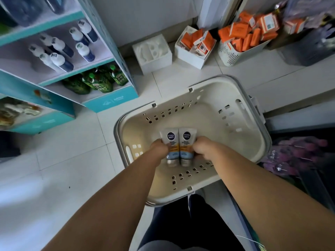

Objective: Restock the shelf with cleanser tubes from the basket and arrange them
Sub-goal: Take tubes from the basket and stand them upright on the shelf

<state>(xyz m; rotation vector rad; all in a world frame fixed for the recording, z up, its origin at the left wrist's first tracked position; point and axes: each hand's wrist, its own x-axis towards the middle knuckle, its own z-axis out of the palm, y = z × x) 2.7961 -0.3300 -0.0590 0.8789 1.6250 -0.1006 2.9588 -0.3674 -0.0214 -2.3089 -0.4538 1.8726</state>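
A cream plastic basket [241,142] stands on the tiled floor in front of me. Inside it two white, orange and blue cleanser tubes lie side by side, caps toward me. My left hand [159,148] grips the left tube [170,140] from its left side. The right tube [186,140] is gripped from its right side by my right hand [203,148]. The rest of the basket floor shows no other tubes. To the upper left a teal shelf unit [112,102] holds several white-and-blue tubes [61,49] standing on its middle level.
Green pouches [97,82] fill the shelf's lower level. At the back stand a white moulded box [152,53], a white box [195,46] and a slotted white bin [241,46], both with orange packets. Purple packets [299,154] lie at the right.
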